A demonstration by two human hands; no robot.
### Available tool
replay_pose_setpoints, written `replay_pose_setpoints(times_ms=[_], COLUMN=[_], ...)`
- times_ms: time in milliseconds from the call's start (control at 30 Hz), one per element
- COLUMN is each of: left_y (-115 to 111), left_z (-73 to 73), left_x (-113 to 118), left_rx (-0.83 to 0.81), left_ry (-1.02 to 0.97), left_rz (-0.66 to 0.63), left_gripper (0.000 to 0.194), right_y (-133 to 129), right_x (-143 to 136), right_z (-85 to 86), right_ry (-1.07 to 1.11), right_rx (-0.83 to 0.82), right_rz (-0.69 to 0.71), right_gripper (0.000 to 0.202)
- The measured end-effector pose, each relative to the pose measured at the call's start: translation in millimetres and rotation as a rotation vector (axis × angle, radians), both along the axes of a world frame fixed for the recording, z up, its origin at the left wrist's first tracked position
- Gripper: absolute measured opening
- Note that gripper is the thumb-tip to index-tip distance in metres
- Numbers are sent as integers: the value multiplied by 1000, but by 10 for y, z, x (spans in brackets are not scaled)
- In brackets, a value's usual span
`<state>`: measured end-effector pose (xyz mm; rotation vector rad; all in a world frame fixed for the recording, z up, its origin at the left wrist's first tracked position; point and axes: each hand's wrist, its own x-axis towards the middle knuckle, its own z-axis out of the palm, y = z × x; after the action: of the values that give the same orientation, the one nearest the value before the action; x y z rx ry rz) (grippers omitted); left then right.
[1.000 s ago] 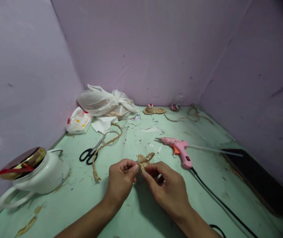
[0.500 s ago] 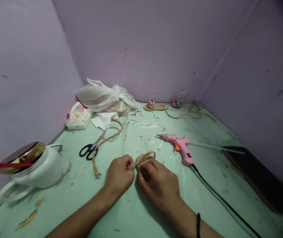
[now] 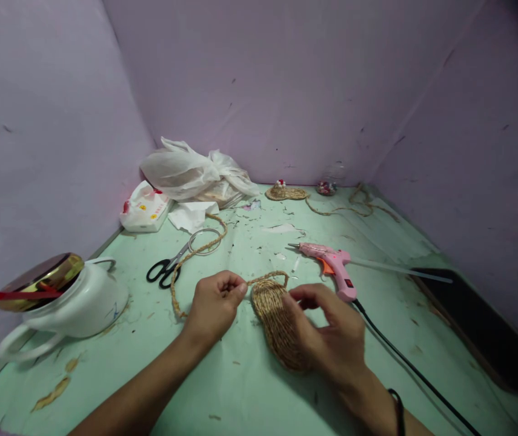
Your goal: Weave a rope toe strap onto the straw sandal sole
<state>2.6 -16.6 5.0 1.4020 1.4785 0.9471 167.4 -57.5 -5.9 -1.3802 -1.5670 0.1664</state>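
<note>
A woven straw slipper sole (image 3: pixel 279 327) faces up toward me, just in front of my right hand. A braided straw cord (image 3: pixel 265 277) runs along its far end, with a small bend at the right. My left hand (image 3: pixel 215 303) is closed, pinching this cord between thumb and forefinger just left of the sole. My right hand (image 3: pixel 331 330) curves over the sole's right side, its thumb and forefinger tips close together at the upper right edge. Its other fingers are hidden. More braided cord (image 3: pixel 174 290) trails from beside my left wrist past the scissors (image 3: pixel 168 266).
A pink glue gun (image 3: pixel 331 261) with a clear stick lies right, its black cable (image 3: pixel 399 357) running forward. A dark phone-like slab (image 3: pixel 477 327) lies beyond it. At left stands a white pot (image 3: pixel 86 303). Behind are a plastic bag (image 3: pixel 186 172), tissue pack (image 3: pixel 147 212) and small slipper (image 3: pixel 286 192).
The sole has turned from edge-on under my right hand to face me. My right hand has shifted right. The cord now stretches between my left hand and the sole's far end.
</note>
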Motion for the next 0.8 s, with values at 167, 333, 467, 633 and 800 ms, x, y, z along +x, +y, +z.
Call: replay_pose_setpoints(times_ms=[167,333,467,633,800], left_y=[-37,-77,-82,9,184], left_z=[86,154,180,268,421], left_x=[8,-38,-61,-54,-22], left_rx=[21,223,318,492,615], left_ry=[1,81,155,295,453], left_rz=[4,21,27,-39,-139], left_gripper=[14,14,16,16,18], right_y=[115,139,139,162,162], right_x=[152,123,91,81,62], right_z=[43,-49,-85,-121,-172], right_ry=[14,108,132,151,155], right_rx=[175,46,-1,-102,-378], right_rz=[-59,-38,-32,-10,16], right_gripper=[11,13,11,14,29])
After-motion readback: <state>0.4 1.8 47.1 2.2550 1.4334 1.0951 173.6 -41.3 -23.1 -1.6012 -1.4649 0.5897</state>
